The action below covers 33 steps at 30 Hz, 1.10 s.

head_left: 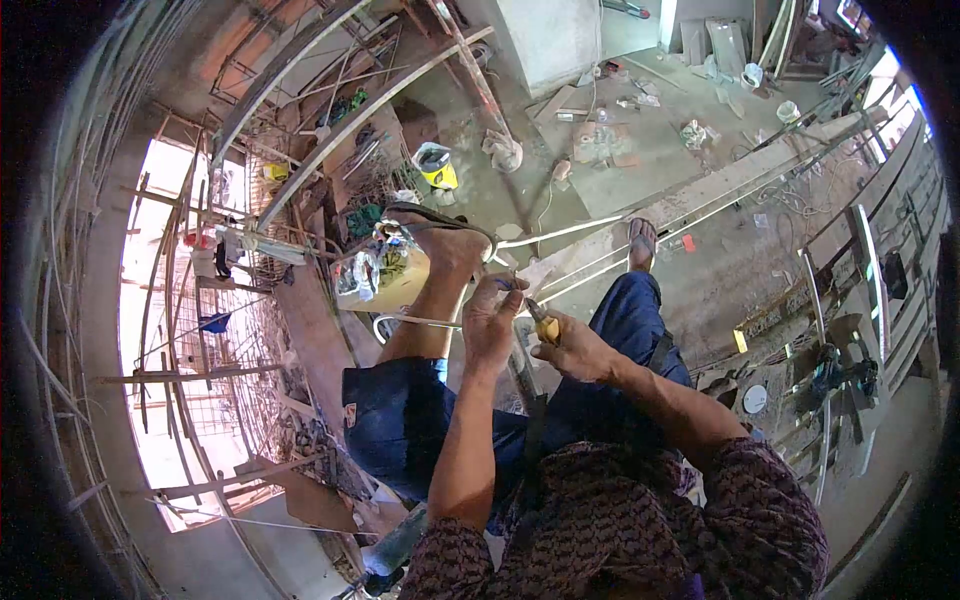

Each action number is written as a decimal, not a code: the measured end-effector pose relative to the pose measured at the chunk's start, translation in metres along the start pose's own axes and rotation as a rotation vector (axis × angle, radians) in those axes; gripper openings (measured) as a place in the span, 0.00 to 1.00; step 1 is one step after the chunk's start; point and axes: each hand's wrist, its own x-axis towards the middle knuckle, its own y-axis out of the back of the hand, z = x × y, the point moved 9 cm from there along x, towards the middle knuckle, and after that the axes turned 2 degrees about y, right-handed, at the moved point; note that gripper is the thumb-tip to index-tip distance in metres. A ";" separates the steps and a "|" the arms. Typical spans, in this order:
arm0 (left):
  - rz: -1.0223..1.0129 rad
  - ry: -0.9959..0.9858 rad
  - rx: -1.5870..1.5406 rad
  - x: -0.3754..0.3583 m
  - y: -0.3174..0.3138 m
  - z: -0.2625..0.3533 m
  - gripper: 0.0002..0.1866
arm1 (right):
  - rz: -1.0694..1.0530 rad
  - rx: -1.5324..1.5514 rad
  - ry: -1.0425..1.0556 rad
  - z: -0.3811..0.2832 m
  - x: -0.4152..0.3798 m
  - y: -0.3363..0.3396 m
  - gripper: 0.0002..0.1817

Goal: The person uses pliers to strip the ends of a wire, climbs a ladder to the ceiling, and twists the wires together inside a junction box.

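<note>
My left hand (491,325) is closed, thumb and fingers pinched on something small and dark near the centre. Just to its right, my right hand (580,348) is wrapped round the yellow handle of a hand tool (546,325). The tool's metal end points up and left toward my left fingertips. Whether it touches the small piece I cannot tell. White strips or tubes (572,231) run behind and beside both hands.
My sandalled feet are spread on narrow supports, one on a plank (700,195). Below lie a yellow bucket (437,168), a wrapped pole foot (502,152) and scattered debris. Curved bars (345,130) cross at the upper left. Metal rails (870,270) stand at the right.
</note>
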 end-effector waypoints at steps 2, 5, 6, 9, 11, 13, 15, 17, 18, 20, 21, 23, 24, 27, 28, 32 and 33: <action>0.007 -0.051 0.037 -0.002 0.001 -0.002 0.11 | 0.013 0.021 0.002 -0.001 -0.006 -0.001 0.16; -0.022 -0.095 0.097 -0.003 -0.002 -0.006 0.12 | 0.031 0.249 -0.100 0.017 -0.006 0.003 0.12; 0.007 -0.095 0.123 -0.005 -0.002 -0.002 0.14 | 0.036 0.465 -0.208 0.031 -0.008 0.002 0.10; 0.004 -0.134 0.207 -0.006 0.000 0.014 0.18 | 0.108 0.716 -0.291 0.046 -0.013 0.023 0.12; -0.038 -0.173 0.262 -0.009 -0.007 0.027 0.19 | 0.160 0.928 -0.300 0.042 -0.022 0.028 0.17; -0.077 -0.052 0.340 -0.009 -0.015 0.030 0.18 | 0.146 0.919 -0.289 0.036 -0.028 0.030 0.19; -0.036 -0.205 0.447 -0.010 -0.020 0.042 0.17 | 0.126 0.911 -0.283 0.036 -0.032 0.030 0.22; 0.012 -0.358 0.553 -0.014 -0.021 0.056 0.16 | 0.063 0.736 -0.242 0.035 -0.033 0.033 0.24; -0.083 -0.244 0.540 -0.011 -0.025 0.053 0.16 | 0.061 0.735 -0.242 0.035 -0.034 0.034 0.24; -0.178 -0.132 0.526 -0.009 -0.030 0.048 0.16 | 0.023 0.528 -0.124 0.022 -0.035 0.039 0.23; -0.172 -0.244 0.547 -0.011 -0.033 0.058 0.16 | 0.025 0.530 -0.123 0.021 -0.036 0.040 0.23; -0.169 -0.356 0.567 -0.013 -0.035 0.070 0.16 | 0.018 0.282 -0.083 0.017 -0.035 0.045 0.22; -0.215 -0.294 0.559 -0.012 -0.036 0.069 0.16 | 0.020 0.284 -0.084 0.018 -0.035 0.046 0.22; -0.278 -0.191 0.589 -0.006 -0.034 0.057 0.16 | 0.020 0.180 -0.058 0.014 -0.034 0.048 0.23; -0.296 -0.151 0.629 -0.005 -0.033 0.050 0.17 | 0.044 0.123 -0.059 0.010 -0.035 0.050 0.22; -0.370 0.002 0.609 -0.002 -0.026 0.026 0.19 | 0.038 0.121 -0.048 -0.001 -0.035 0.052 0.21; -0.382 0.059 0.470 -0.002 -0.023 0.019 0.18 | 0.039 0.124 -0.050 -0.003 -0.034 0.053 0.21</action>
